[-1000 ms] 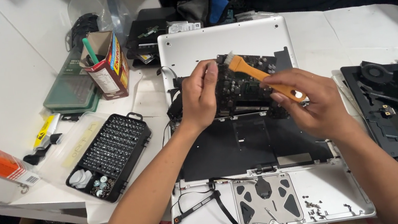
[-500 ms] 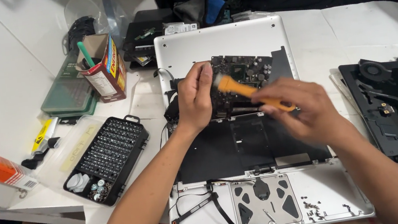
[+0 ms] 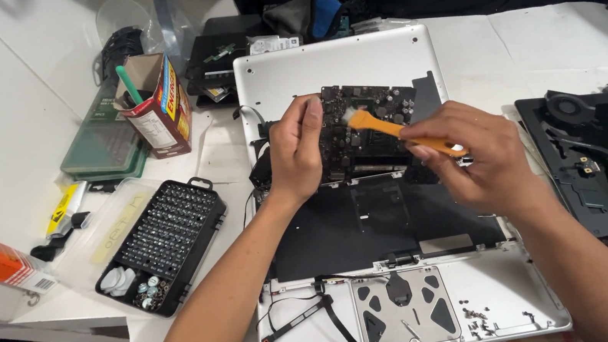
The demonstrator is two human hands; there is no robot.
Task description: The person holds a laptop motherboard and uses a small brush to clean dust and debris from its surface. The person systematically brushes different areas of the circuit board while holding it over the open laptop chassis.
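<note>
From the head view, the left hand curls its fingers over the left edge of a dark logic board, thumb in front, propping it tilted up off the opened silver laptop chassis, apparently so its face is exposed and steady. The right hand is closed around the orange handle of a small brush, whose pale bristles touch the board just right of the left fingertips. Below both wrists lies the bare black bay of the chassis, then the trackpad underside with loose screws beside it. Well left of the left hand sit an open screwdriver bit case and a cardboard box holding a green tool, within reach.
</note>
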